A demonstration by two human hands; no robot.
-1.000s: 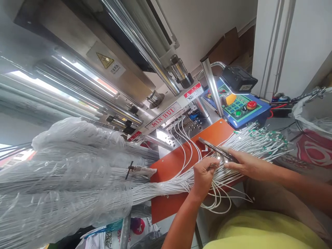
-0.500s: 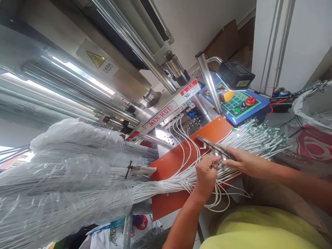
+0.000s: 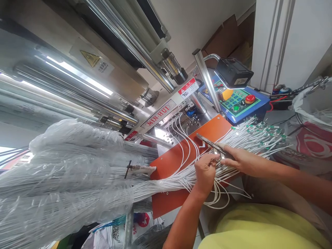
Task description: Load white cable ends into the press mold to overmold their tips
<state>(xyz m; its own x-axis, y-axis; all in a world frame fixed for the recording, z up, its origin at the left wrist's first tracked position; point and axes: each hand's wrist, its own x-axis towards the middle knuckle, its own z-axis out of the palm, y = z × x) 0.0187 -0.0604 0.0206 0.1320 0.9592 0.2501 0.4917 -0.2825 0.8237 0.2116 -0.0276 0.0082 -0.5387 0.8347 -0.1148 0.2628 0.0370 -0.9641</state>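
My right hand (image 3: 237,160) grips a metal caliper (image 3: 211,144), its long flat bar pointing up and left over the orange board. Close against the caliper's jaws, my left hand (image 3: 206,170) is closed in a pinch. What its fingertips hold is small and mostly hidden. Under both hands lies a thick bundle of white cables (image 3: 178,182), running across the orange board (image 3: 168,160). Green-marked cable ends (image 3: 269,133) fan out to the right of my right hand. A few loose cables loop below my left hand.
A press marked MIN-HUI (image 3: 158,116) stands ahead, several white cables running into its mold area. Behind the board's right end is a blue control box (image 3: 233,103) with a lamp (image 3: 232,72) over it. Plastic-wrapped cable bundles (image 3: 77,162) fill the left, beside a clamp (image 3: 129,169).
My hands stay together at the caliper, with only a slight shift of the fingers. The whole view has moved a little.
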